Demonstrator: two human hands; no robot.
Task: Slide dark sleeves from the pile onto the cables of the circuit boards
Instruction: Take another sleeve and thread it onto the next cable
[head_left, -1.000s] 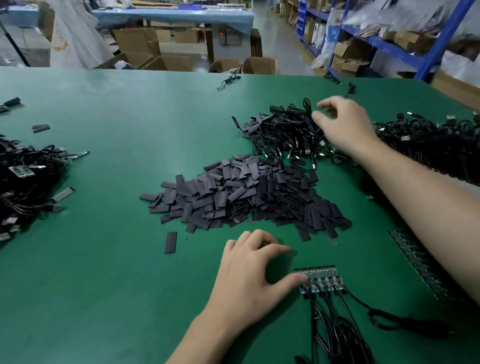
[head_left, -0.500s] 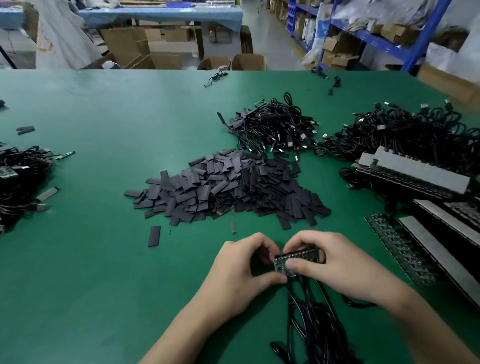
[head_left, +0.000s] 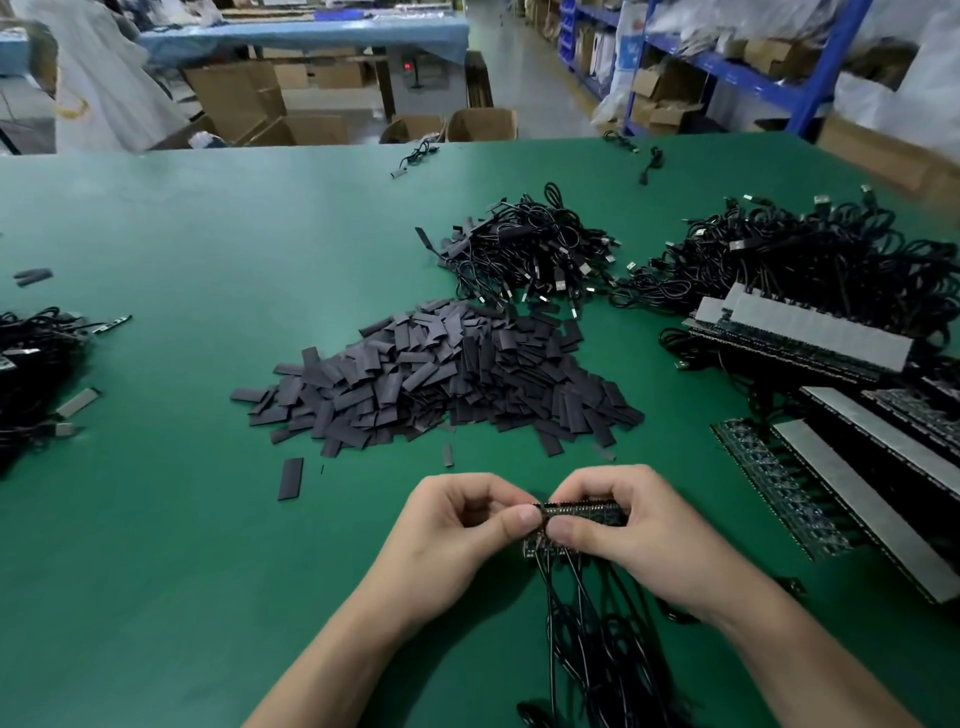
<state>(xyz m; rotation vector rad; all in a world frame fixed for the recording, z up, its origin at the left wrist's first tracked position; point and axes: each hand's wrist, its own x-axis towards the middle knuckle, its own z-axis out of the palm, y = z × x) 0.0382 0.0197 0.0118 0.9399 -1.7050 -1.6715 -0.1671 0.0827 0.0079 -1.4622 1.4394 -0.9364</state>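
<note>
Tabletop of green matting (head_left: 156, 571) spread all round heap of dark flat sleeves (head_left: 441, 384). Nearer person than heap, black cable bundle (head_left: 597, 649) trailed down; tangle could snag.

left hand (head_left: 457, 535), right hand (head_left: 639, 530) both pinched small strip of circuit boards (head_left: 582, 512).

Risk: hard flexing could crack strip, strain cable joints. No sleeve seen in fingers.

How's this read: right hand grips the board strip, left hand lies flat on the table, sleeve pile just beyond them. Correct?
No. The head view shows the left hand pinching the left end of the board strip, not lying flat on the table. The right hand grips the strip, sleeve pile just beyond them.
</note>
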